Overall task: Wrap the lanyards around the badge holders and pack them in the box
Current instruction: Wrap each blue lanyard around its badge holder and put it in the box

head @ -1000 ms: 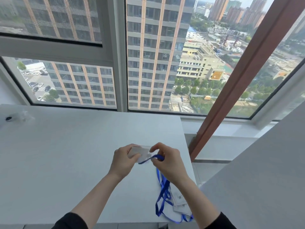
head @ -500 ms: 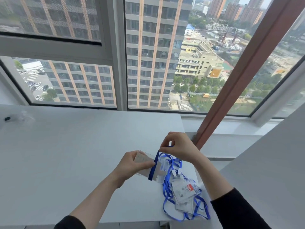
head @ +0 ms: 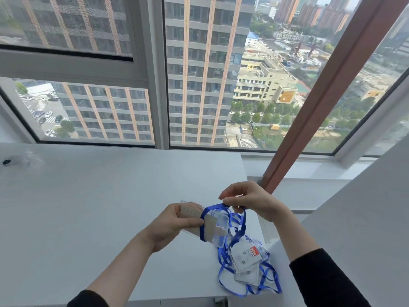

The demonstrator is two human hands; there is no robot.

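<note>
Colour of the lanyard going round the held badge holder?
The lanyard round the badge holder is blue; head view shows it best.

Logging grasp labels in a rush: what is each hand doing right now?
Left hand: grips the badge holder.
Right hand: pinches the blue lanyard looped around that holder.

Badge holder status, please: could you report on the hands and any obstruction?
Left hand grips badge holder. Right hand pinches lanyard, looped round holder. Tangled spare badges beside, at table edge; box not in view.
</note>
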